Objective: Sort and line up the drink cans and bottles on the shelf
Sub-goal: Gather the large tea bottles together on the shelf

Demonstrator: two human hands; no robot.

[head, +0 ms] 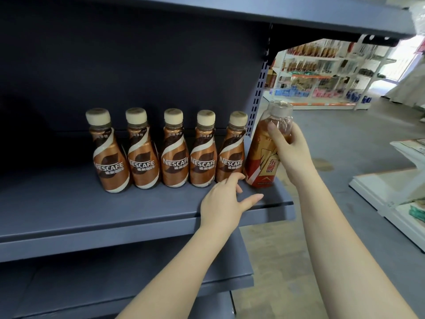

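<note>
Fingers of the right hand curl round the neck and shoulder of the orange bottle, just under its clear cap, holding it as it stands tilted a little leftward at the right end of the shelf. Fingers of the left hand are spread and loosely bent, holding nothing; the fingertips reach toward the foot of the orange bottle and the nearest coffee bottle, and whether they touch either cannot be told.

This orange bottle is clear plastic with amber drink inside, wrapped in a red, orange and gold label bearing Chinese characters. Its base sits close to the shelf's right corner and front edge, just beside the last coffee bottle.

Five Nescafe coffee bottles stand upright in one row left of it, all alike: brown and copper sleeves with a white swirl, white lettering facing front, cream caps. Narrow gaps part them, and darker shapes behind the row could be more bottles, though that is unclear.

Left of the row the dark blue shelf board is open for a long stretch, and a broad strip lies bare between the bottles and the front lip. On the right the board ends at a perforated upright, beyond which lies a grey floor and distant store racks. Another shelf board runs overhead, well above the caps.
</note>
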